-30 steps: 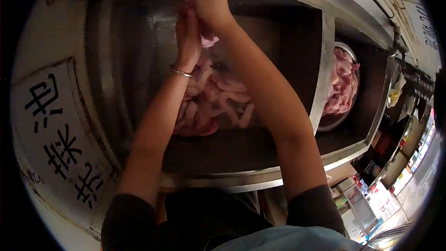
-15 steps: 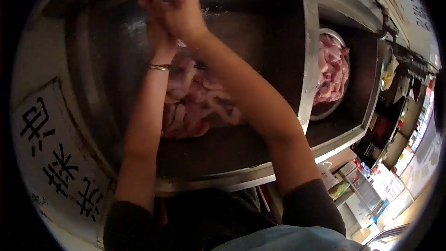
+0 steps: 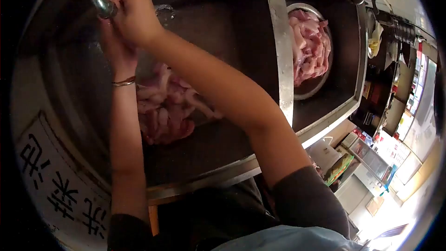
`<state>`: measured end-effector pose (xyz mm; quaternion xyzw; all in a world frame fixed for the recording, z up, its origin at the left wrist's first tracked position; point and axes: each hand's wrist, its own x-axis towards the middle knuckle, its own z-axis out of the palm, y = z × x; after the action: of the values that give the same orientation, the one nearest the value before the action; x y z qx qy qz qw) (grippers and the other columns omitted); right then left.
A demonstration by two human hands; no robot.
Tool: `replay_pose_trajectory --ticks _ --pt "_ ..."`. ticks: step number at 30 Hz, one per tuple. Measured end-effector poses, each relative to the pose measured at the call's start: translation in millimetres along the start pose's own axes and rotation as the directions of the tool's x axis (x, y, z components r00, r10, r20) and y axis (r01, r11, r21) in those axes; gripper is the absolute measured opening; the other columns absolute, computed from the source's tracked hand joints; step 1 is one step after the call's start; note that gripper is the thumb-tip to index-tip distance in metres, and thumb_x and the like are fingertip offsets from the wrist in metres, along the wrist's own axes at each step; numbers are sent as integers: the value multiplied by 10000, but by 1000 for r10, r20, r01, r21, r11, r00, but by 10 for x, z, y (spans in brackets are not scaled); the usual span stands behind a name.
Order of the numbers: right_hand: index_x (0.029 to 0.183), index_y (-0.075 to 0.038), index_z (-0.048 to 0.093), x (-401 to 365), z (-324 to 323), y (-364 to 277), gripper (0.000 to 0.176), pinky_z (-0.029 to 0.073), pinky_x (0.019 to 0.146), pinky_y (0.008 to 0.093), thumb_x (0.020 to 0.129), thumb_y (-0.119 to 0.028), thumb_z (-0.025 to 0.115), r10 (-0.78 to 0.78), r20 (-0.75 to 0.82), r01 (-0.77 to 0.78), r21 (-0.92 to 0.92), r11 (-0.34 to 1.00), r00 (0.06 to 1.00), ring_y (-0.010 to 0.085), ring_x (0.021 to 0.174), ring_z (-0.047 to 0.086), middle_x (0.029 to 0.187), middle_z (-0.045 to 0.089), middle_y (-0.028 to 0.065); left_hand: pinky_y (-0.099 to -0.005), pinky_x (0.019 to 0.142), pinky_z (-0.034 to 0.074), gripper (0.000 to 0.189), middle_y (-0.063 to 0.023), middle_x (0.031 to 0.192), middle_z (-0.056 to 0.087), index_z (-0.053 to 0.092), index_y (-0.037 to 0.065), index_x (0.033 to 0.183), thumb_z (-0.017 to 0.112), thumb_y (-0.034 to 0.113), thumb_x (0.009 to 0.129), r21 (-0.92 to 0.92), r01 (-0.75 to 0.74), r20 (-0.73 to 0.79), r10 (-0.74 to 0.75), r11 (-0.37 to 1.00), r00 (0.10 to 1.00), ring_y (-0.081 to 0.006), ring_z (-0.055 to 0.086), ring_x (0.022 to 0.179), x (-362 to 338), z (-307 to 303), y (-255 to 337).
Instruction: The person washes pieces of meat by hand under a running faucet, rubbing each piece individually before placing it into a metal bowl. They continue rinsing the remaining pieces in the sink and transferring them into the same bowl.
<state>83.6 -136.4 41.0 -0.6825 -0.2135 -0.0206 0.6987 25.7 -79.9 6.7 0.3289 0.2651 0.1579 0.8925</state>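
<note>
My left hand (image 3: 120,49), below a metal bracelet, reaches up to the tap spout (image 3: 101,1) at the upper left. Its fingers are largely hidden by the spout and my other hand. Against it, my right hand (image 3: 134,15) has its fingers curled; a small pinkish bit shows at them, too unclear to name. Both hands are over the large sink basin (image 3: 204,144). Pieces of raw pinkish meat (image 3: 169,111) lie in a heap on the basin floor, below my hands and partly behind my right forearm.
A metal divider (image 3: 282,51) separates the large basin from a smaller one on the right. There, a round metal bowl (image 3: 304,95) holds more raw meat (image 3: 309,49). A sign with dark characters (image 3: 62,190) is at the lower left. Shelves and boxes stand at the right.
The view has shifted, so the sink, meat and bowl appear further left. My hands are still together by the spout, now slightly lower relative to it, with my right hand beside it.
</note>
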Motion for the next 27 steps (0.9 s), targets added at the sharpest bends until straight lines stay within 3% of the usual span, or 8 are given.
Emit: replay_pose_trajectory --ticks 7,11,13,14,16,20,24,27 --pt "791 -27 582 22 -224 -79 116 461 610 362 734 -128 580 -172 2 167 -243 955 985 313 702 581 731 602 125 -292 729 452 261 -22 987 522 485 43 1002 393 257 883 567 -73 -49 122 820 991 -149 528 878 349 -416 -66" --pt "753 -34 603 21 -294 -29 118 460 615 361 709 -143 612 -169 35 172 -281 944 985 304 697 578 738 609 118 -302 792 435 282 -44 1023 517 473 36 1045 389 247 880 210 2 -60 11 978 998 -151 517 928 237 -194 27" --pt "743 -36 607 19 -259 37 124 461 615 357 699 -150 624 -206 57 214 -183 960 977 306 691 577 739 608 123 -331 865 397 334 -65 1111 478 419 39 1135 370 255 884 -236 351 714 -84 906 695 -161 473 1021 372 -335 -58" --pt "736 -37 611 -7 -164 32 120 465 622 349 695 -149 629 -124 163 155 -190 970 979 291 688 581 734 608 122 -333 869 394 342 -66 1120 472 412 42 1143 364 262 886 -220 405 782 -88 888 617 -164 467 1029 384 -412 -59" --pt "728 -38 615 -5 -106 20 117 469 629 341 690 -148 633 -38 259 95 -214 972 965 275 686 586 728 608 121 -336 877 387 356 -66 1138 460 397 50 1161 351 276 889 -103 150 383 -100 983 918 -170 455 1047 305 -416 -41" --pt "829 -46 619 7 -119 109 200 467 644 289 672 -162 664 182 294 -221 103 970 938 172 673 587 734 604 107 -341 894 374 386 -67 1174 437 367 66 1196 327 304 895 109 78 -54 -72 991 996 -182 431 1081 203 -324 -45" --pt "926 -27 597 -7 -288 -45 280 460 623 254 693 -169 659 405 402 -562 446 697 821 116 676 571 771 604 105 -344 899 372 399 -64 1179 438 379 77 1193 323 336 896 102 93 -82 -85 990 993 -190 430 1086 301 -437 -15" --pt "931 6 577 -115 -367 -59 245 460 599 249 746 -151 608 302 434 -406 168 898 849 125 665 570 736 605 98 -344 889 382 396 -54 1139 469 428 84 1149 348 370 888 89 94 30 -97 992 995 -187 456 1050 348 -535 -14"
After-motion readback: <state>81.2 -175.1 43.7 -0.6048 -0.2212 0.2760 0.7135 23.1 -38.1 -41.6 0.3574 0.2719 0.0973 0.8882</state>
